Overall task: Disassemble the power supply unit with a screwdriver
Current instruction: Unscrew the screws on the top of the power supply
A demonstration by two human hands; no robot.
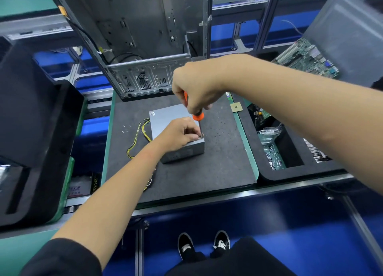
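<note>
Screwdriver work is seen at the near right corner of the power supply unit, a grey metal box laid flat on the dark foam mat of the bench. The orange handle is gripped in the right hand, whose fingers are curled round it from above, and the tool is held nearly upright with its shaft pointed down onto the box's top edge. The left hand is rested on the top of the unit, just below the right hand, and its fingertips are pinched round the lower end of the shaft where the tip meets the metal. Whether a screw is held there cannot be told.

Yellow and black cables are trailed out of the unit's side to the left of the left hand and looped across the mat. A few small screws are scattered on the mat beyond those cables. An opened computer case is stood at the far edge of the mat, behind both hands. A small square chip is laid to the right of the right hand, near the mat's edge. Further right, under the right forearm, a black foam tray with circuit boards is set, and a green motherboard is propped above it.
</note>
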